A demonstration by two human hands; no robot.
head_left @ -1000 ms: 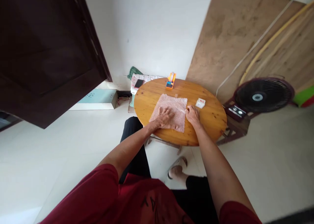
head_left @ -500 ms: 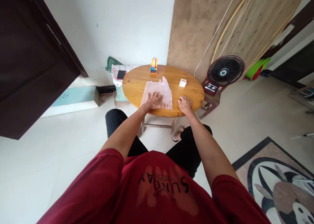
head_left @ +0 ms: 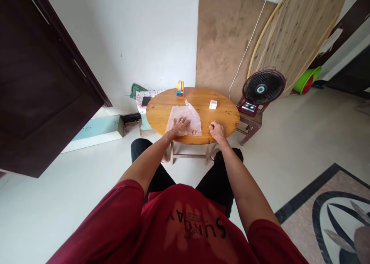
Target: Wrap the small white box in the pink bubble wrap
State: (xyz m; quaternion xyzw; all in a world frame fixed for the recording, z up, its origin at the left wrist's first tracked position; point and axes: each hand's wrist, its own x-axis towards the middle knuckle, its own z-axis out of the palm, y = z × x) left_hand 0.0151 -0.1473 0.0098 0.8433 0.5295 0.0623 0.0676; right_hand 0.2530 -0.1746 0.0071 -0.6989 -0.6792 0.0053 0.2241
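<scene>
A sheet of pinkish bubble wrap (head_left: 186, 114) lies on a round wooden table (head_left: 225, 113), one far corner lifted. My left hand (head_left: 180, 126) lies flat on the sheet's near edge, fingers spread. My right hand (head_left: 217, 129) rests on the bare wood to the right of the sheet, fingers curled loosely; whether it holds anything is unclear. A small white box (head_left: 213, 104) sits beyond my right hand. An orange tape dispenser (head_left: 179, 89) stands at the table's far edge.
A dark floor fan (head_left: 263, 88) on a low stool (head_left: 250, 115) stands right of the table. Wooden boards lean on the wall behind. A dark door (head_left: 37, 79) is at the left. A phone (head_left: 145, 100) lies on papers behind the table.
My right hand has left the sheet's right edge and come down on the bare wood nearer me. A far corner of the sheet has lifted. The camera view has swung right and pulled back.
</scene>
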